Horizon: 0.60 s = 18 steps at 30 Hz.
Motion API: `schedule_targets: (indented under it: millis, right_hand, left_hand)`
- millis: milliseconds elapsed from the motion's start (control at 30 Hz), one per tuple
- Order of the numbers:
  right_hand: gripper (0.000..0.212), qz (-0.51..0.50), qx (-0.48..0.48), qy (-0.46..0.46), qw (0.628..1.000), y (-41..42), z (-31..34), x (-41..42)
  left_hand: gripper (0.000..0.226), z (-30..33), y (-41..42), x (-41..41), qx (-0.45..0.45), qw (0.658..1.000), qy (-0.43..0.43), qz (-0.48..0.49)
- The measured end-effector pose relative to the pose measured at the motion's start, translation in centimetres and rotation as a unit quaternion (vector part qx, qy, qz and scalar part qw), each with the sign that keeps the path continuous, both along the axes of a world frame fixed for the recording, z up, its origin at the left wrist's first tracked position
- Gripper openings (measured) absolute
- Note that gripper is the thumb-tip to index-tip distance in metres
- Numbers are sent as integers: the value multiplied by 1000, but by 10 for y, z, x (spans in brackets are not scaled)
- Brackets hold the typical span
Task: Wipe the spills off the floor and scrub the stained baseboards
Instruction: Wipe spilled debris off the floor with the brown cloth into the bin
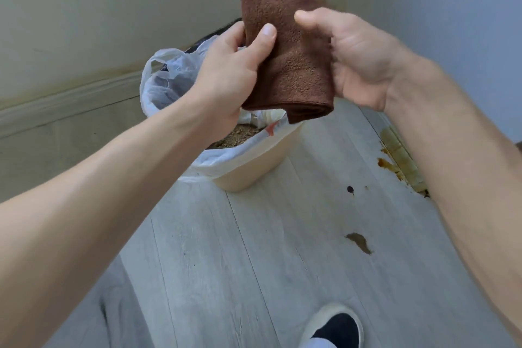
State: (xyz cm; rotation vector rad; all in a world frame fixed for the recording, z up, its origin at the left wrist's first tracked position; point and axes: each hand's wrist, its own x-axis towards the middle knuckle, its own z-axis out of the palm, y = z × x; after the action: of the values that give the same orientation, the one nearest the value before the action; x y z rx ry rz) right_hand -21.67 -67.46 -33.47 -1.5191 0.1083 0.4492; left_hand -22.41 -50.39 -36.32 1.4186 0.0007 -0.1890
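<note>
Brown cloth (285, 59), folded, nappy terry texture, no label or writing legible, held up above a cream plastic bin (254, 167) lined with a thin crinkled white bag (166, 79); the left hand (231, 76) pinches its left edge between thumb and curled fingers, and the right hand (358, 56) holds its right edge with the thumb over the front and the fingers hidden behind. Pale grey plank floor (254, 263), smooth, bearing brown spills (358, 243); the baseboard (401, 155) at right is smeared yellow-brown. One white-rimmed dark shoe (333, 328) at the bottom edge.
</note>
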Motion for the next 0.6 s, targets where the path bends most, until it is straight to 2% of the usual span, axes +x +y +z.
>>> schedule_targets:
  millis: [67,167,233,333,400,467,600]
  right_hand:
    - [35,-24,2,3,1000,-10,-5,-7]
    - [30,-106,-49,-34,993,-33,-8,-19]
    - [27,-160,-95,-68,980,-58,-9,-34]
    - [18,-224,-159,-97,957,-111,-21,-80]
    - [17,-270,-182,-52,944,-142,-52,-123]
    - [12,-326,-194,27,925,-163,-100,-175]
    - [9,-437,-184,205,856,-184,-204,-284]
  left_hand:
    - [22,-4,-11,-4,42,999,-33,-4]
    - [26,-7,-36,-12,121,989,-87,-19]
    - [27,-11,-53,-21,165,979,-106,-59]
    - [44,-24,-74,-37,228,958,-114,-133]
    - [50,-39,-81,-48,263,933,-148,-195]
    - [48,-62,-89,-57,306,895,-177,-274]
    - [45,-136,-101,-64,413,820,-138,-372]
